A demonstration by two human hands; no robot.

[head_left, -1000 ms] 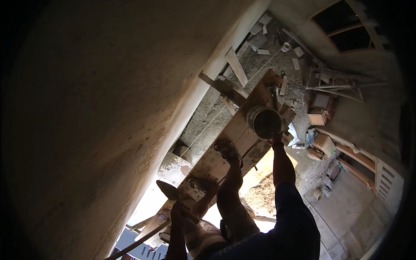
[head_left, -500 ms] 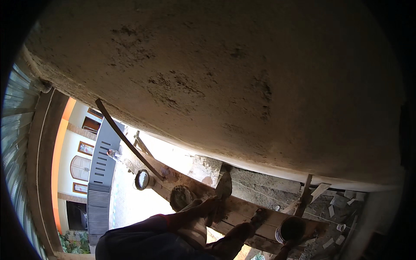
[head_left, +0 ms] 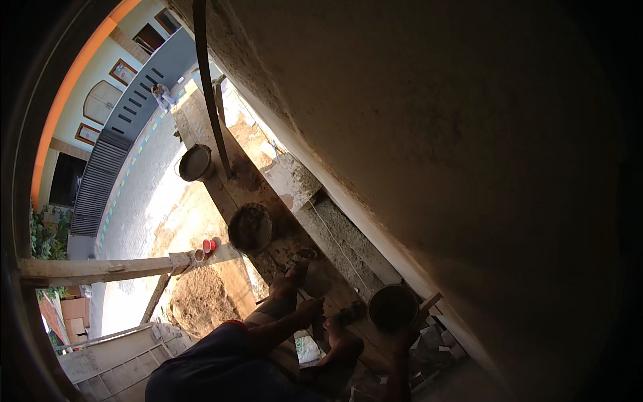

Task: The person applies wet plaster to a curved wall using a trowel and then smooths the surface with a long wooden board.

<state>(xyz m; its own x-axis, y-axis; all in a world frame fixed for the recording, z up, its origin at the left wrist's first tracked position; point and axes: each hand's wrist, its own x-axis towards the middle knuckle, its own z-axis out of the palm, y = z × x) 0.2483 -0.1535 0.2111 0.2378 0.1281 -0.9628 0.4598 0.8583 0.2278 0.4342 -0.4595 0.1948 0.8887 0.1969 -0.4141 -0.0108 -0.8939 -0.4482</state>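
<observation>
My left hand [head_left: 310, 310] is closed around the handle of a trowel [head_left: 317, 284], whose dark blade lies over the planks between my feet. My right hand [head_left: 404, 337] is at the near right side of a round bucket [head_left: 394, 309], gripping it at the rim as far as the dim light shows. Both my feet rest on the plank platform [head_left: 284, 231], in strapped footwear. A wide tub [head_left: 250, 229] of dark grey, mortar-like stuff stands farther along the planks. Beyond it is a second bucket [head_left: 195, 163] with a grey filling.
A large plastered wall [head_left: 429, 154] rises along the right. A thin curved strip of wood [head_left: 211, 87] leans up from the planks. Far below are a sand heap [head_left: 201, 298], red buckets [head_left: 209, 246] and a seated person [head_left: 161, 96]. A timber beam [head_left: 100, 270] crosses at left.
My view has turned, so the wall now slants and more ground shows at left. My left hand with the trowel has dropped from near the wall toward my feet. My right hand stays by the bucket.
</observation>
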